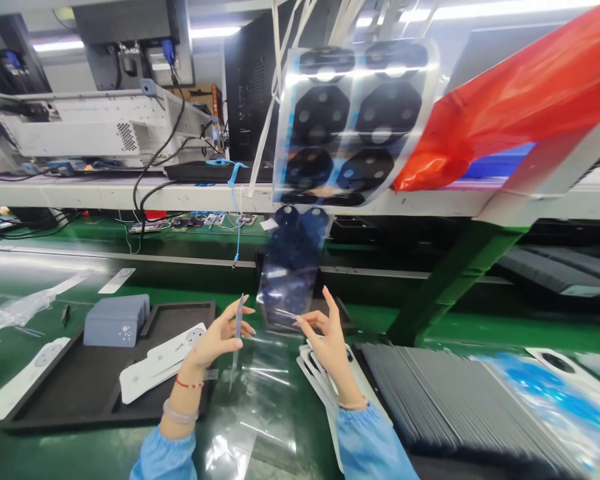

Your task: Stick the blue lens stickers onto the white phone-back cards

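Note:
My left hand [220,337] grips a thin flat panel [239,319], seen nearly edge-on, between thumb and fingers. My right hand [330,340] is raised with thumb and index finger pinched on what looks like a piece of clear film [286,315]; its other fingers are lifted. Behind both hands hangs a long clear strip [295,267] carrying dark stickers, coming down from a sticker roll [357,120]. Beneath the hands, clear plastic sheeting [265,413] shines on the green bench. White phone-shaped pieces [317,380] lie under my right wrist.
At left, a black tray [65,393] bears grey panels [117,320] and white cards [163,360]. A long row of grey panels [430,393] stands at right, beside blue-and-clear film [555,400]. A green post [460,280] and a shelf edge [80,197] rise behind. Red plastic [505,100] hangs upper right.

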A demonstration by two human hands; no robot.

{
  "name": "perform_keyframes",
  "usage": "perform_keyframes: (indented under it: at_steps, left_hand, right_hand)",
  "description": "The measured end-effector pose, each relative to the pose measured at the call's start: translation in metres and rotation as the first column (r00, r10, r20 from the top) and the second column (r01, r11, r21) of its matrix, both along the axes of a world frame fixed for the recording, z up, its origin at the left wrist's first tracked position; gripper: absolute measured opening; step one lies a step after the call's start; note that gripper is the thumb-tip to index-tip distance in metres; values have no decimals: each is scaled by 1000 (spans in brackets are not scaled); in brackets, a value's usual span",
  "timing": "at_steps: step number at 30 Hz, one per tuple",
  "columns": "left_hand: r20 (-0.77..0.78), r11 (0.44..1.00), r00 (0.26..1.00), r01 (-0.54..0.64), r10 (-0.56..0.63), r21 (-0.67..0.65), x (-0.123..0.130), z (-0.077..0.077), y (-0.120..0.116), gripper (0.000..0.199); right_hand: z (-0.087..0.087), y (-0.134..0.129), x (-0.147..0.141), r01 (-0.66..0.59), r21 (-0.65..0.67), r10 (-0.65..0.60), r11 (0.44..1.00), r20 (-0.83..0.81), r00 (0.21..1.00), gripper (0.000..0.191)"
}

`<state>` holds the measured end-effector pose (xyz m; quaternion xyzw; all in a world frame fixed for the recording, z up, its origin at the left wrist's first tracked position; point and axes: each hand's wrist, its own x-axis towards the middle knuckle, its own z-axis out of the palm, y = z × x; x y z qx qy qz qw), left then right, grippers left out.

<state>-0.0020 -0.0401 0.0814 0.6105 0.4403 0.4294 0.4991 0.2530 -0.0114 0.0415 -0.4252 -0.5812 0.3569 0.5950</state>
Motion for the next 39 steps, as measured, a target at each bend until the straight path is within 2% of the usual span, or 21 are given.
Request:
perform_keyframes:
  at_steps: [3,4,5,6,7,8,10,11,12,14,17,20,22,24,25,28,31,33,35,37,39]
  left_hand:
    - [260,996,962,92,-83,-21,21,-12,2,103]
    - [300,994,949,108,-94,-30,25,-15,2,102]
    - [329,992,939,119,-101,-36,28,-16,0,101]
    - [355,990,928,135,-113,-36,31,-16,-3,100]
    - [374,987,917,158,-136,-29,32,-14,-6,98]
    - [384,981,908,191,-170,-17,33,-11,-10,97]
    - [378,957,884,291,-276,18,36,-4,-17,97]
    - [363,935,867,353,-341,33,37,0,-19,97]
    - [346,910,848,413,-401,43,39,2,-21,95]
    - [301,869,824,495,-480,30,41,1,-19,91]
    - [236,855,839,515,-490,-55,37,-11,-5,80]
    - [202,857,860,498,-468,-133,23,-32,15,72]
    - [178,845,864,500,-471,-189,14,-47,26,76]
    - [142,820,860,510,-490,-260,10,-62,32,78]
    - [120,803,855,515,-504,-299,11,-70,34,77]
    - [44,746,832,518,-553,-419,18,-88,37,68]
    - [-10,686,787,530,-616,-498,22,-92,36,62]
    - [-18,679,772,546,-635,-491,18,-83,34,60]
    - [-5,705,778,566,-628,-428,9,-69,30,64]
    - [21,734,785,588,-619,-341,-1,-52,25,77]
    - [37,746,780,609,-624,-268,-8,-35,18,87]
  right_hand:
    - [23,-22,12,-218,-43,221,975,81,972,95]
    - [30,-28,16,-254,-55,260,966,126,958,93]
    - [35,-34,20,-238,-41,242,970,184,953,92]
    - [40,-40,22,-168,12,160,986,252,954,92]
    - [44,-46,23,-58,106,22,993,318,948,93]
    - [48,-51,22,62,235,-147,970,365,919,95]
    - [54,-60,17,208,496,-432,843,394,811,96]
    - [57,-64,13,207,581,-503,788,412,760,92]
    - [59,-66,9,169,628,-531,760,448,719,87]
    - [58,-64,2,62,633,-509,771,556,658,77]
    - [41,-49,-4,-75,493,-366,867,730,577,72]
    - [12,-33,-7,-90,128,-78,988,901,427,83]
    - [-5,-29,-10,-16,-130,127,991,932,340,96]
    - [-16,-29,-13,31,-264,243,964,922,300,103]
    - [-19,-30,-14,37,-286,263,958,920,291,100]
    - [-22,-29,-12,54,-261,236,964,929,285,69]
    - [-25,-24,-3,91,-178,145,980,945,293,59]
    - [-28,-21,3,113,-84,43,990,945,324,65]
    - [-29,-21,7,104,55,-92,993,917,388,70]
    - [-23,-23,7,38,204,-197,978,853,483,73]
    - [-13,-29,3,-73,299,-201,951,783,589,71]
